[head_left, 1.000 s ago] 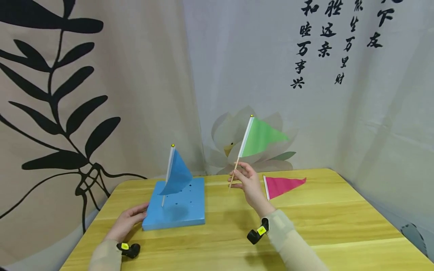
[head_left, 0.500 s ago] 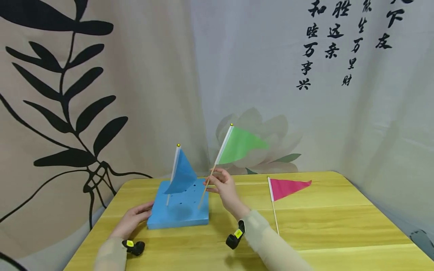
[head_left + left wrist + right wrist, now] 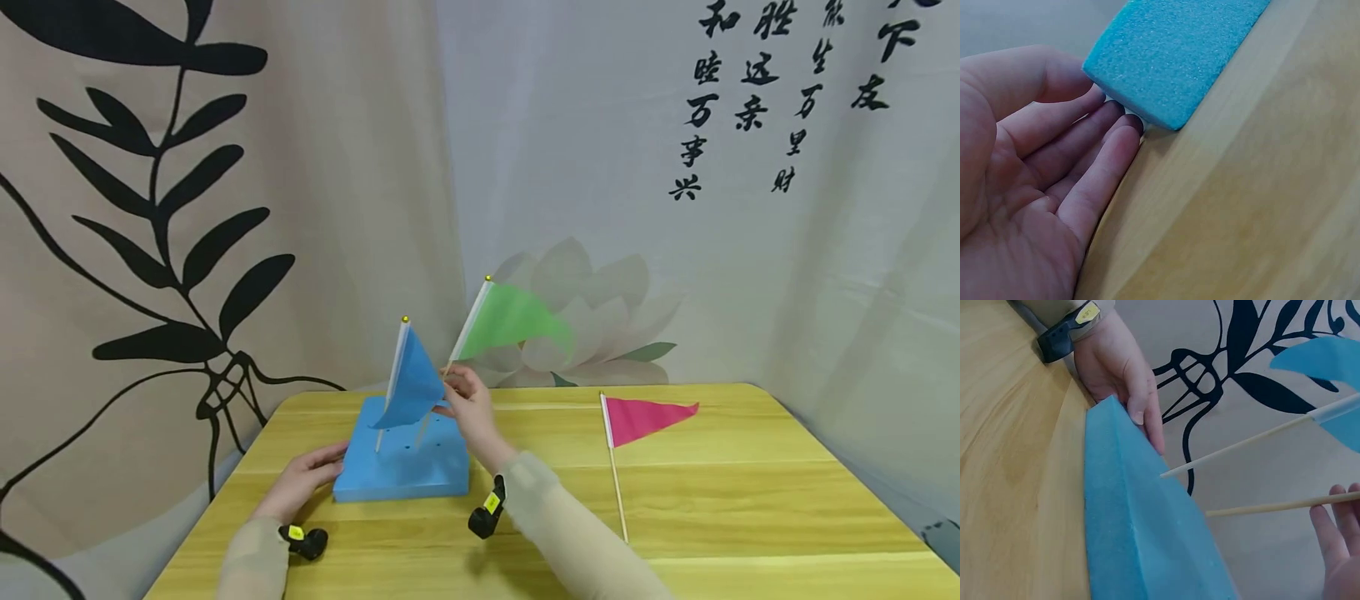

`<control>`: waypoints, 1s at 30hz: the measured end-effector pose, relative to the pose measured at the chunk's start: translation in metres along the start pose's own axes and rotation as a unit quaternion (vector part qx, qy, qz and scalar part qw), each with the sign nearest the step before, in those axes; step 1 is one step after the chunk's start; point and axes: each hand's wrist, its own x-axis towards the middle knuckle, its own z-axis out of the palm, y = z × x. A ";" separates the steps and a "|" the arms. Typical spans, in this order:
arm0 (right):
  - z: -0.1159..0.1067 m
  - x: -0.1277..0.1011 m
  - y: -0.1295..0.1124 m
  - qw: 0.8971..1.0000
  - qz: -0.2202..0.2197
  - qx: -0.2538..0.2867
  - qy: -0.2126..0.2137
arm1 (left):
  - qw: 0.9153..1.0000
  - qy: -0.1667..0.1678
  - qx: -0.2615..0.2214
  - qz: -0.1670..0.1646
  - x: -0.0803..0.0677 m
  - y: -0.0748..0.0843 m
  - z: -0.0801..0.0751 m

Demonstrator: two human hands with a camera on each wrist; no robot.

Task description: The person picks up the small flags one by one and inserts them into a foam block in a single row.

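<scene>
Pinching the green pennant flag (image 3: 512,322) over the blue foam block (image 3: 375,477) with right hand (image 3: 469,407); touching block's side with relaxed left hand (image 3: 303,480).

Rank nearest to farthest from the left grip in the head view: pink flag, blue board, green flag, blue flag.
1. Blue board: beside the left grip.
2. Blue flag: standing on the board.
3. Green flag: in the right grip.
4. Pink flag: lying farthest right.
</scene>
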 end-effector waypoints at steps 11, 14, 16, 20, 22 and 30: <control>0.009 0.008 0.025 0.998 0.014 -0.052 0.023 | 1.000 0.012 -0.007 -0.009 -0.002 0.002 0.003; 0.012 0.010 0.026 0.998 0.024 -0.056 0.024 | 1.000 0.014 -0.009 -0.010 -0.001 0.002 0.002; 0.014 0.011 0.026 0.998 0.035 -0.055 0.026 | 1.000 0.015 -0.011 -0.011 -0.001 0.002 0.002; 0.017 0.011 0.026 0.997 0.051 -0.049 0.025 | 1.000 0.015 -0.008 -0.014 0.000 0.001 0.001; 0.017 0.007 0.022 0.997 0.048 -0.057 0.018 | 1.000 0.018 -0.005 -0.020 0.000 0.001 0.002; 0.021 -0.010 0.007 0.996 0.039 -0.072 -0.019 | 0.999 0.019 0.006 -0.029 0.001 0.000 0.001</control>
